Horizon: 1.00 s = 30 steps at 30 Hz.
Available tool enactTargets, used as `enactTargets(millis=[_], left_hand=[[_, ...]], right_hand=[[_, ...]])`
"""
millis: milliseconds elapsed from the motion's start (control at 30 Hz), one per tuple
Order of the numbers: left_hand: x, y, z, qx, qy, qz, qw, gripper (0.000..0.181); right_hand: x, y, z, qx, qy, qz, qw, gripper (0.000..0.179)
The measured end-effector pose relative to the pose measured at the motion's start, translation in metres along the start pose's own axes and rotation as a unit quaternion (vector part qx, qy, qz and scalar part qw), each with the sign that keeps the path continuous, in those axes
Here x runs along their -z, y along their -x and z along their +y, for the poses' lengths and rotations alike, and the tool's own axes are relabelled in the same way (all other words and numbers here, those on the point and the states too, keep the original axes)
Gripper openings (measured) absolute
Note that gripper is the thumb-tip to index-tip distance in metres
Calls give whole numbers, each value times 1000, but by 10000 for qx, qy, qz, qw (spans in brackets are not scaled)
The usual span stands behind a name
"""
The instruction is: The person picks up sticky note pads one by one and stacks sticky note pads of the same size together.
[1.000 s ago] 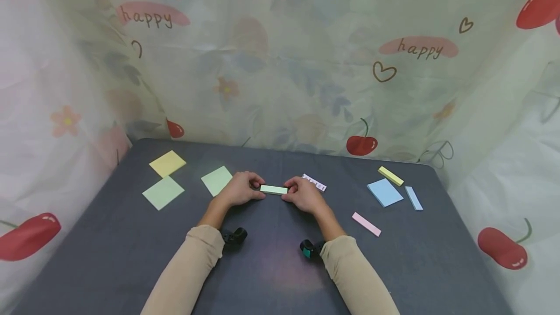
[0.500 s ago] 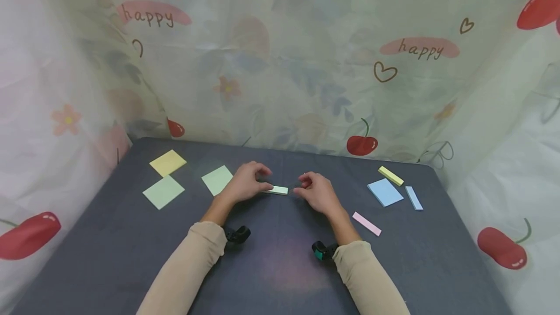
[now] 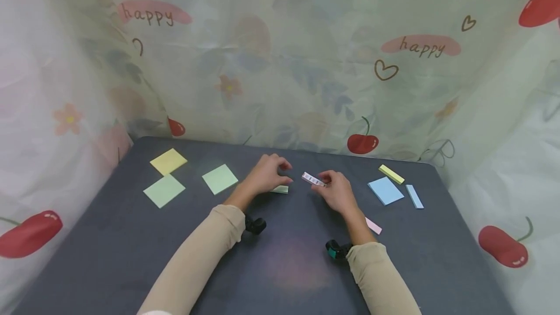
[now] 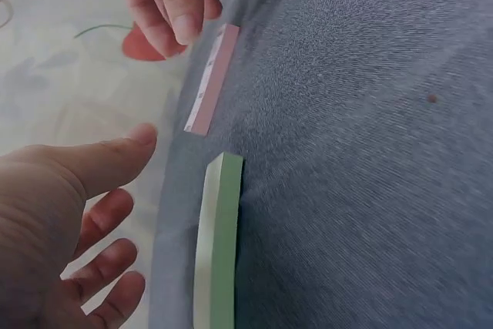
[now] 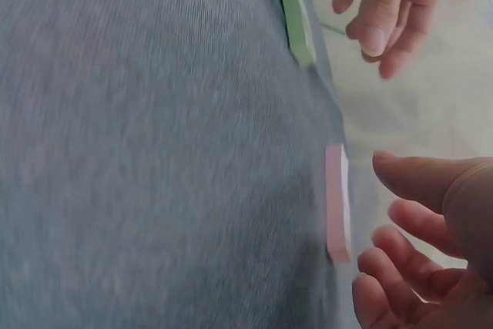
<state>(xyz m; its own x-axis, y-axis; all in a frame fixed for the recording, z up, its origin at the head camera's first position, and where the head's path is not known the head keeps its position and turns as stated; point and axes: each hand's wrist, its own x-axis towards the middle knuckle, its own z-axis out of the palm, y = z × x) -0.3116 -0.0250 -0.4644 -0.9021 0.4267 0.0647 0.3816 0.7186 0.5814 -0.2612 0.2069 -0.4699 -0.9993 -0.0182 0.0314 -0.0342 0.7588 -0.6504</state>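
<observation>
My left hand (image 3: 268,175) hovers over a narrow pale green sticky note pad (image 3: 281,189), thumb and fingers apart and holding nothing. The left wrist view shows this green pad (image 4: 219,244) lying on the cloth, apart from the thumb. My right hand (image 3: 339,191) is beside a narrow pink pad with a printed white face (image 3: 312,179); its fingers cover the right end in the head view. From the right wrist, that pink pad (image 5: 337,202) lies on the cloth with a gap between it and the spread thumb and fingers (image 5: 400,267).
On the dark table, a yellow square note (image 3: 168,161) and two green square notes (image 3: 164,191) (image 3: 220,179) lie left. Rightward are a blue square pad (image 3: 385,191), a yellow strip (image 3: 391,174), a blue strip (image 3: 414,197) and another pink strip (image 3: 374,225), partly behind my forearm.
Both hands have let go of the green pad. My left hand has moved right and farther back over it; my right hand has moved right, to the printed pink pad.
</observation>
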Motion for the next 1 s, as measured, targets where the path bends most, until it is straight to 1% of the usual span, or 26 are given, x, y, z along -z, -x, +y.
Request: enactTargets(millis=[167, 300, 467, 667, 767, 800, 900, 1000], left_hand=[[-7, -12, 11, 34, -252, -159, 9995, 39], [-13, -19, 17, 88, -405, -267, 9988, 40], [-23, -25, 22, 242, -508, -336, 9978, 43], [-33, -29, 28, 433, -788, -491, 9947, 45], [-37, -30, 31, 414, -961, -601, 9927, 45], [-38, -30, 32, 391, -1017, -613, 9922, 44], [-42, -31, 35, 307, -1166, -601, 9909, 42], [-44, -32, 37, 256, -1235, -558, 9904, 35]], right_hand=[[1, -1, 10, -111, 114, 37, 9999, 47], [-2, -2, 16, -61, 195, 5, 9998, 46], [-3, -4, 16, -38, 333, -94, 9994, 48], [-2, -7, 16, -222, 371, -325, 9985, 49], [-3, -8, 16, -281, 348, -398, 9982, 47], [-3, -8, 17, -245, 374, -389, 9982, 45], [-4, -7, 17, -180, 423, -305, 9985, 38], [-4, -6, 18, -166, 496, -217, 9984, 32]])
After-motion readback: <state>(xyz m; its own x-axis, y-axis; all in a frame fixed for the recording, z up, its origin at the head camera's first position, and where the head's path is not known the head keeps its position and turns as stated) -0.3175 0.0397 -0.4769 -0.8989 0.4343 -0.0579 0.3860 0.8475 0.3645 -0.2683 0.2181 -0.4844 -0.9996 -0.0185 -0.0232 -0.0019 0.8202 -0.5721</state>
